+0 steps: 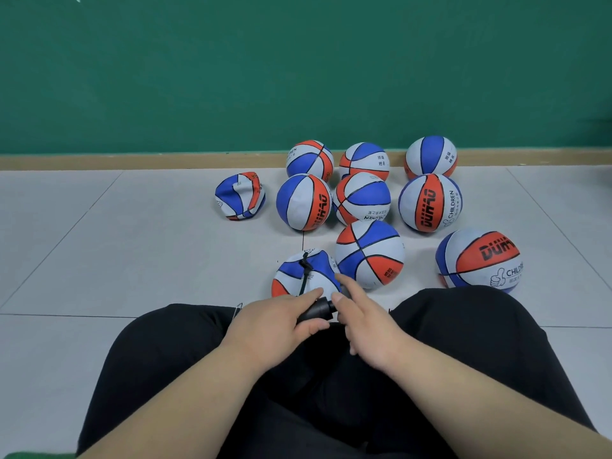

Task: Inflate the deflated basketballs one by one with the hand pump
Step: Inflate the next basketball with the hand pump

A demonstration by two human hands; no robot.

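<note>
**Left hand on the pump, ball at the knees**

The left hand (275, 323) is wrapped round the short black cylindrical hand pump (316, 311), thumb beneath and forefinger over the top. The right hand (367, 326) lies loose just beside it, fingers straight and spread, their tips at the pump's far end, grasping nothing.

A thin black hose (304, 271) runs from the pump up to the top of a dented red, white and blue rubber basketball (288, 279), which sits on the pale tiled floor (132, 243) just in front of the person's black trousers (331, 392).

Touching that ball on its right is a round ball in the same colours (369, 255), with seven more round ones behind and beside it. A crumpled, flat ball (240, 197) lies apart to the left. Behind them run a wooden skirting board (132, 160) and a green wall (298, 61).
</note>
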